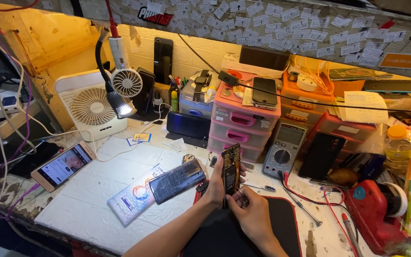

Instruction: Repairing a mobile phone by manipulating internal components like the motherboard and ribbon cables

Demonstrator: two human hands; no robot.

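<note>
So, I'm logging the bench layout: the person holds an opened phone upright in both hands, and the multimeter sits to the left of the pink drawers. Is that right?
Not quite. In the head view the multimeter sits to the right of the pink drawers, not the left. The rest holds: the left hand and right hand hold the opened phone upright.

We see our two forearms entering from the bottom centre of the frame, both bare to the lower edge with no sleeve, watch or glove in sight. Our left hand and right hand wear no rings we can make out; the fingers are slim, nails short.
</note>
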